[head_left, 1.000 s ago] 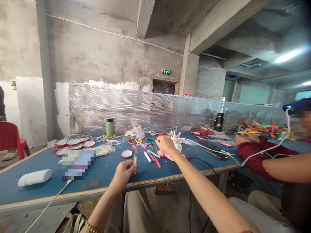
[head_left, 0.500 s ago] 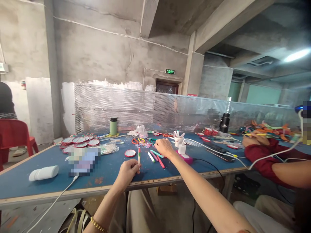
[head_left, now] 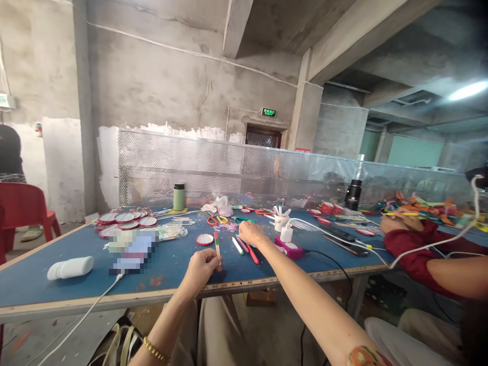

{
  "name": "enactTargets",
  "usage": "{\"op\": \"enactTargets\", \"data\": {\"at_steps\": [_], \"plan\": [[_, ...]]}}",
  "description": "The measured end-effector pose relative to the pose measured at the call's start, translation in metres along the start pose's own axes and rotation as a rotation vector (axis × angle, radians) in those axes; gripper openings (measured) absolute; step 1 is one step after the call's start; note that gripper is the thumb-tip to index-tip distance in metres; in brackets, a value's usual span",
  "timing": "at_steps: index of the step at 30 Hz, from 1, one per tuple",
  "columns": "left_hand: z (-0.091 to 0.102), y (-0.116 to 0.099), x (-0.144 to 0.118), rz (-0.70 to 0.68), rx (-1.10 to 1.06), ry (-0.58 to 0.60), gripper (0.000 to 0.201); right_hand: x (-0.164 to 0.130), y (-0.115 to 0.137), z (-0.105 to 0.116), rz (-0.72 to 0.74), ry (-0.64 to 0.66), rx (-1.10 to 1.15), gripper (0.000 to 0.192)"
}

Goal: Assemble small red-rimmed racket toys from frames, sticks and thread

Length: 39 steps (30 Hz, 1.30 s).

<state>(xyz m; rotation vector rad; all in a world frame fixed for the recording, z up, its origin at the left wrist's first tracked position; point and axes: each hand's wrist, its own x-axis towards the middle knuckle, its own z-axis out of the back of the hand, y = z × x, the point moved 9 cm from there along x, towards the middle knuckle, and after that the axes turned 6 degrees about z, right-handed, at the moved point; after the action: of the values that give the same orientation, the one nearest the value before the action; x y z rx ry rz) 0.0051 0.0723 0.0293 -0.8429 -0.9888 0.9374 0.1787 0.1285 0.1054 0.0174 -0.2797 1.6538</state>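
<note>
Hands at a blue worktable, one stick held upright.

The left hand (head_left: 201, 268) pinches a green, white and red stick (head_left: 217, 245) near the table (head_left: 46, 290) edge; the right hand (head_left: 249, 234) rests, fingers curled, on loose coloured sticks (head_left: 244, 246); whether it grips one cannot be told. A low, steady pinch would likely keep the stick vertical.

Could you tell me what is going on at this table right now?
A person sits at a blue worktable. Their left hand holds a thin red, white and green stick upright, while their right hand reaches out over loose coloured sticks lying on the table. Round red-rimmed discs are laid out farther left. A co-worker in a dark red sleeve works alongside.
</note>
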Motion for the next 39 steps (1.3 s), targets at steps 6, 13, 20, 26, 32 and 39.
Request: {"op": "enactTargets", "data": {"at_steps": [6,13,20,26,32,39], "plan": [[0.001,0.0,0.0,-0.006,0.031,0.002,0.032,0.003,-0.001,-0.004,-0.001,0.026,-0.017,0.028],[0.001,-0.004,-0.002,0.004,0.034,0.002,0.033,0.002,-0.012,0.005,-0.011,0.006,-0.043,0.03],[0.001,-0.001,-0.001,0.004,0.037,0.0,0.031,0.005,-0.011,-0.002,-0.009,0.033,-0.043,0.032],[0.001,0.0,0.0,-0.008,0.05,-0.001,0.032,0.008,-0.008,-0.009,-0.001,0.058,-0.045,0.033],[0.0,-0.001,0.0,-0.007,0.053,-0.002,0.031,0.008,0.004,-0.022,0.002,0.138,-0.03,0.034],[0.0,-0.005,-0.002,-0.023,0.05,-0.019,0.03,0.009,0.009,-0.021,-0.009,0.076,0.019,0.034]]}}
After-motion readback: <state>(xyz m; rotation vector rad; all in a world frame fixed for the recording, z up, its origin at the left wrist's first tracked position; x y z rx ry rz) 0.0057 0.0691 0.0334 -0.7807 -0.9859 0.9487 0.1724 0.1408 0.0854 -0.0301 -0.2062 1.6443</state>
